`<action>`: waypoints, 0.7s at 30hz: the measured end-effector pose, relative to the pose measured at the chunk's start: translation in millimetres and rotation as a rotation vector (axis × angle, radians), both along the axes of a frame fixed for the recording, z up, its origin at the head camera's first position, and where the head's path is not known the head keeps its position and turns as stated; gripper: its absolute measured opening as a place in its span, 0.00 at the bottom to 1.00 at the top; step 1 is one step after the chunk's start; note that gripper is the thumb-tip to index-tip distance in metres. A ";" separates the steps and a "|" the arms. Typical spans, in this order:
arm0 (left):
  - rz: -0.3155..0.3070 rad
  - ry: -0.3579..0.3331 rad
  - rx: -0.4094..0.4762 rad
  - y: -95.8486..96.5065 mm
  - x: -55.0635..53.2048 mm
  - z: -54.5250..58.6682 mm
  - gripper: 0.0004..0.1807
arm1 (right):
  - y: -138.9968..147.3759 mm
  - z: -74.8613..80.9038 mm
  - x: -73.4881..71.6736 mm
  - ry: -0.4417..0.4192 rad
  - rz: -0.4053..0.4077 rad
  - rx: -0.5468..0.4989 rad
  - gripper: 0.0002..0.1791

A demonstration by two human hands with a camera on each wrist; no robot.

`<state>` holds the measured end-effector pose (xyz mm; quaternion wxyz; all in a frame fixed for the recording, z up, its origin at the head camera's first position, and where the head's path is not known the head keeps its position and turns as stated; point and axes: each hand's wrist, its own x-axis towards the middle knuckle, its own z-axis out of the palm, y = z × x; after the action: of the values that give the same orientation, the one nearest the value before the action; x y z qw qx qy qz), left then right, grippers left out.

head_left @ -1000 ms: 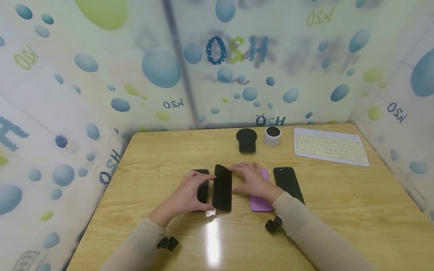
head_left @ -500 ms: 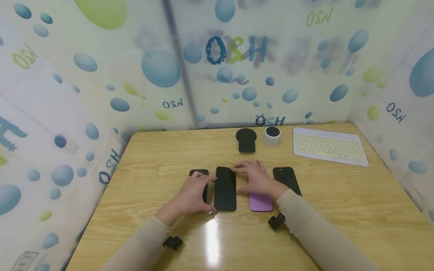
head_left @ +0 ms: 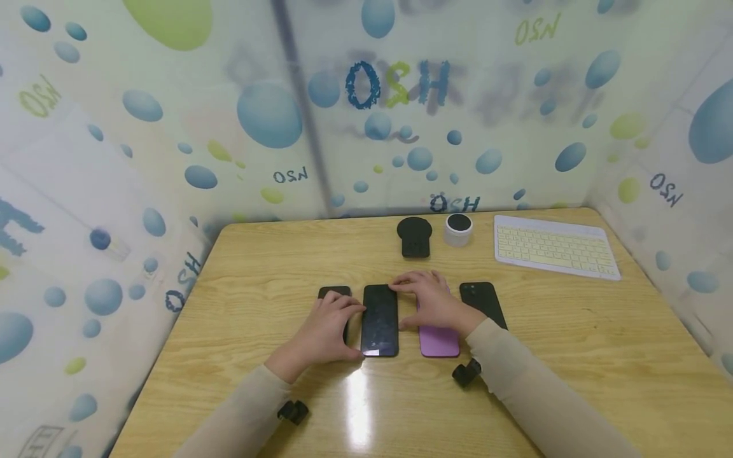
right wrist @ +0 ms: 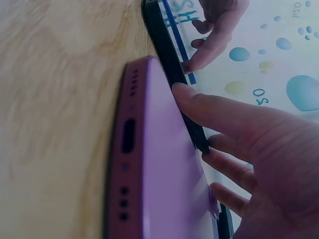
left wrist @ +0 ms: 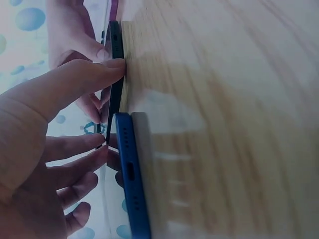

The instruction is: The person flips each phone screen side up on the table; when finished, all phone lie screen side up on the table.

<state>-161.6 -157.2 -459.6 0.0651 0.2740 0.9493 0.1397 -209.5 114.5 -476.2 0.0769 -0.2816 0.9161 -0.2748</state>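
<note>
A black smartphone point(head_left: 380, 320) lies screen up in the middle of the row, between both hands. The left hand point(head_left: 323, 331) holds its left side, thumb at the lower corner and index finger farther up the edge. Opposite, the right hand point(head_left: 436, 302) has its index finger at the top right corner and its thumb at the right edge. Partly hidden under the left hand is a dark phone point(head_left: 335, 291), whose blue side point(left wrist: 132, 169) shows in the left wrist view. A purple phone point(head_left: 439, 342) lies beneath the right hand, its upper part covered.
Another black phone point(head_left: 483, 302) lies back up at the right, partly behind the right forearm. Along the back of the wooden table point(head_left: 275, 254) stand a black round-topped object point(head_left: 415, 238), a white cylinder with a dark top point(head_left: 458, 230) and a white keyboard point(head_left: 555, 247).
The middle phone was tilted between the hands and now lies flat, slightly farther right. The left hand has shifted a little right with it; both hands stay at its sides.
</note>
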 end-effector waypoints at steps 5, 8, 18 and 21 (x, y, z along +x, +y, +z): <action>-0.014 0.006 -0.012 0.8 -0.4 3.0 0.52 | 3.8 -3.4 0.9 0.014 -0.008 -0.039 0.43; -0.020 0.030 -0.004 1.7 -0.4 6.8 0.53 | 11.8 -4.4 2.9 0.039 -0.017 -0.077 0.40; -0.081 0.039 0.055 27.8 -1.9 7.0 0.49 | 56.1 0.9 11.1 0.070 -0.070 -0.062 0.31; -0.118 0.037 0.056 41.8 -1.8 5.6 0.48 | 67.3 3.2 12.5 0.064 -0.080 -0.048 0.31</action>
<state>-163.4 -115.4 -454.0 0.0478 0.3337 0.9283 0.1568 -197.0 181.8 -473.0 0.0299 -0.2553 0.9218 -0.2903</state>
